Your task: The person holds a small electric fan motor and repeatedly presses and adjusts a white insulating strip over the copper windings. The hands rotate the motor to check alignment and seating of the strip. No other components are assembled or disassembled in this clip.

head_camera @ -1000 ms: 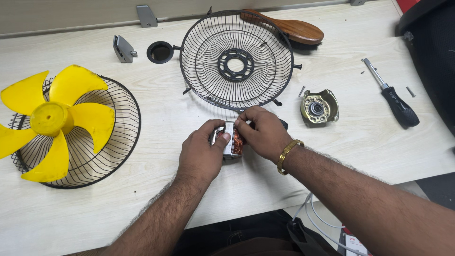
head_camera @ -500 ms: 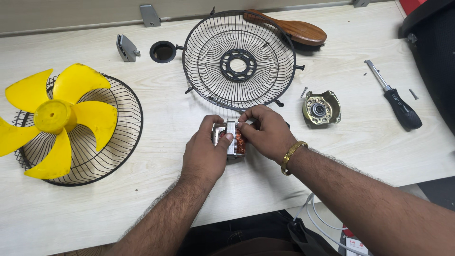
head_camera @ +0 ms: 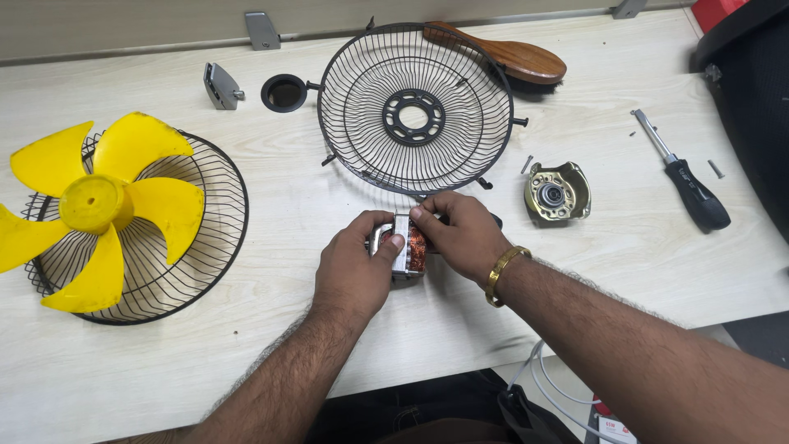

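Two bare hands meet at frame centre over a pale wood-grain surface, both gripping one small fan motor core with copper windings and a silver steel lamination stack. Left hand wraps the core from 9 o'clock, thumb pressed on the steel stack. Right hand, gold bangle on the wrist, pinches it from 3 o'clock with fingertips on top. Motor core sits just above or on the surface, cannot tell which, right at 6 o'clock of the round black wire fan guard with a ring-shaped hub.

At 9 o'clock of the hands, well apart: yellow plastic five-blade fan propeller lying on a second black wire guard. At 3 o'clock, near the right hand: brass-coloured metal motor end cap with a bearing at its middle. Further out at 3 o'clock: screwdriver with a black handle and silver shaft, loose small screws beside it. At 1 o'clock, touching the round guard's rim: brown wooden brush. At 11 o'clock: black round plastic ring cap and grey metal bracket just beside it.
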